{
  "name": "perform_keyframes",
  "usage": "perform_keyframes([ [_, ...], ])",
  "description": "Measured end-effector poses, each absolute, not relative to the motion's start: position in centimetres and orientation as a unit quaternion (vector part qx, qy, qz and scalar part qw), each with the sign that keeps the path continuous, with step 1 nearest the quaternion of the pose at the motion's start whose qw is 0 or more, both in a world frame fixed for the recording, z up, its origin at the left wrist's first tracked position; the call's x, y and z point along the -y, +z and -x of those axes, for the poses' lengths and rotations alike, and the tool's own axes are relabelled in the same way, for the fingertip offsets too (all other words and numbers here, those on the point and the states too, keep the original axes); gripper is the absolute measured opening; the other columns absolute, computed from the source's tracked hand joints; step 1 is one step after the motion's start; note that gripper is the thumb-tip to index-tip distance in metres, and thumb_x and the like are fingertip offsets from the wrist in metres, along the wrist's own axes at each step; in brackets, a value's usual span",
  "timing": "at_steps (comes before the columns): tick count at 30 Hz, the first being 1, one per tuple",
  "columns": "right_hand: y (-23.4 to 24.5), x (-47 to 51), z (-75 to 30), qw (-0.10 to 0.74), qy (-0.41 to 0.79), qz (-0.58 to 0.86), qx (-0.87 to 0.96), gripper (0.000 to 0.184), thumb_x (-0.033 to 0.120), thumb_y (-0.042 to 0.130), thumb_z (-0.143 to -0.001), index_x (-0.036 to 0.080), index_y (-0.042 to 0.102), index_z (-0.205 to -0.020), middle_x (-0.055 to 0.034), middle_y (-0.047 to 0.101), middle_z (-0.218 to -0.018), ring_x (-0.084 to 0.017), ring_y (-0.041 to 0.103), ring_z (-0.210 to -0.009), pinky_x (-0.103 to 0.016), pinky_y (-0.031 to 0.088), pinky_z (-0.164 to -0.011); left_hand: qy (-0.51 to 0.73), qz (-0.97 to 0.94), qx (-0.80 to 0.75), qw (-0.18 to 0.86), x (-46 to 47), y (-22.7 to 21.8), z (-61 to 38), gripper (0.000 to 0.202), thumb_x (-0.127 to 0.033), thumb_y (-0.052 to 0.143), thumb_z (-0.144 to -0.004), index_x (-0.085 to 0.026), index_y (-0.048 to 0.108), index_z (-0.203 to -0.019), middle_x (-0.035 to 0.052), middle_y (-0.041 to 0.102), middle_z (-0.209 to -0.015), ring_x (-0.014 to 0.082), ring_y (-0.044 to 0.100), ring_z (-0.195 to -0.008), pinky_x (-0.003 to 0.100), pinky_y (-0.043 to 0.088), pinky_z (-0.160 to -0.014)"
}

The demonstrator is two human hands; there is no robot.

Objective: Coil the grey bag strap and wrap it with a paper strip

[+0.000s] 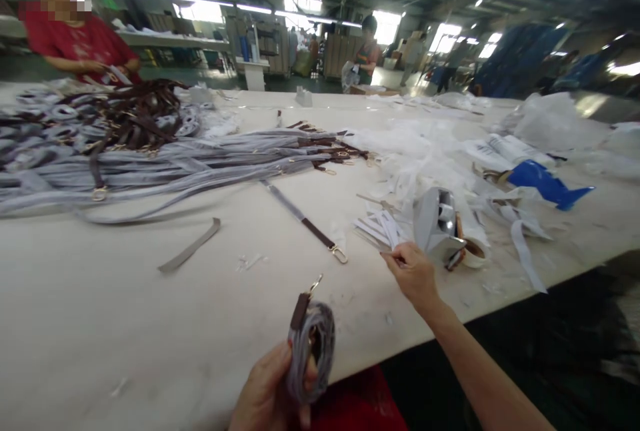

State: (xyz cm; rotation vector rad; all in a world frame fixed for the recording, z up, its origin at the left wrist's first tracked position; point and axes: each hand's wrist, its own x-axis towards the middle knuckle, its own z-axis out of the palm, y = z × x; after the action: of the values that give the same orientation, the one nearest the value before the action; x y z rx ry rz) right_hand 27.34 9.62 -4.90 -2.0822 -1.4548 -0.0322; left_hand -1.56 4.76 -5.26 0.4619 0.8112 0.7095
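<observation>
My left hand grips a coiled grey strap with a brown end and a gold clasp sticking up. It is held above the near edge of the white table. My right hand reaches out to the right, fingers pinched on a thin strip beside a stack of white paper strips. Just past that hand stands a grey tape dispenser. A single grey strap with a brown end and gold clasp lies flat on the table ahead of me.
A big heap of grey and brown straps covers the left of the table. Clear plastic bags and a blue scrap lie at the right. A person in red works at the far left; others stand far behind.
</observation>
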Motion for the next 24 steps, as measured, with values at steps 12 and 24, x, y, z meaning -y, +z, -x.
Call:
perform_keyframes([
  [12, -7.5, -9.5, -28.4, 0.289, 0.086, 0.819, 0.489, 0.031, 0.036, 0.07, -0.066, 0.019, 0.052, -0.047, 0.0024, 0.051, -0.045, -0.015, 0.049, -0.046, -0.025, 0.032, -0.044, 0.374, -0.194, -0.376, 0.826, -2.9, -3.7, 2.3, 0.032, -0.039, 0.071, -0.073, -0.009, 0.066, -0.08, 0.0044, 0.06, -0.064, 0.0124, 0.05, -0.054, 0.017, 0.044, -0.034],
  [24, -4.2, 0.4, -21.0, 0.405, -0.023, 0.529, 0.745, 0.024, 0.015, 0.043, -0.093, 0.018, 0.061, -0.108, -0.0073, 0.067, -0.093, -0.016, 0.064, -0.078, -0.025, 0.051, -0.071, 0.368, -0.074, -0.395, 0.838, -3.4, -2.3, 2.3, 0.032, -0.021, 0.037, -0.093, -0.007, 0.064, -0.081, 0.0059, 0.061, -0.057, 0.013, 0.054, -0.043, 0.018, 0.042, -0.028],
])
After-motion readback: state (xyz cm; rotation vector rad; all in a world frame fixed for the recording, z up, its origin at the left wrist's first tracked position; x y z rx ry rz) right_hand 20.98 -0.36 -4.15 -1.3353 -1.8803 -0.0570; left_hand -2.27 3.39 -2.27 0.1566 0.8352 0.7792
